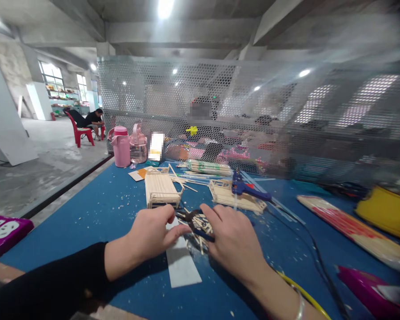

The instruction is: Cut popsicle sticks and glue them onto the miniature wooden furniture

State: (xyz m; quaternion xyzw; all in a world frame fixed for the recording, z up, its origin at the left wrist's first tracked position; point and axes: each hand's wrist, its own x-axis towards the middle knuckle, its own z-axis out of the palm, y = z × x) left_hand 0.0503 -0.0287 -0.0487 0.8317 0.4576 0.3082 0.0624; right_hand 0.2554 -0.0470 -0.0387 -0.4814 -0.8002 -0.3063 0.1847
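My right hand point(235, 242) is wrapped round the dark blue handles of a pair of pliers point(190, 218), whose jaws point left. Close to those jaws is my left hand point(151, 231), fingers curled in and thumb stretched toward the pliers; whatever it holds is hidden. Beneath the pliers lies a loose pile of short cut wooden sticks point(200, 244). A white paper strip point(183, 266) lies flat between my wrists. Just beyond my left hand stands a small bed-like model of wooden sticks point(160, 186).
A blue glue gun point(250, 191) rests by another stick frame point(220, 195), its cable trailing right. Bagged sticks point(208, 167) and pink bottles point(121, 146) stand or lie at the back, before a perforated metal screen point(253, 98). Packaged sticks point(350, 226) lie right. A person point(95, 120) sits far left.
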